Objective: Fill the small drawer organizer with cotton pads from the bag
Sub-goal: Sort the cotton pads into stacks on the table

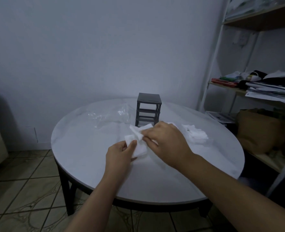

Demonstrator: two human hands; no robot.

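Your left hand (120, 153) and right hand (166, 141) are close together, both pinching soft white square cotton pads (139, 149) over the round white table (88, 156). Behind them, the small dark grey drawer organizer (148, 109) stands tall, front facing you. A clear plastic bag (111, 114) lies flat on its left.

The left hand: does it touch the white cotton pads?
Touching. The head view shows the left hand pinching the cotton pads between thumb and fingers.
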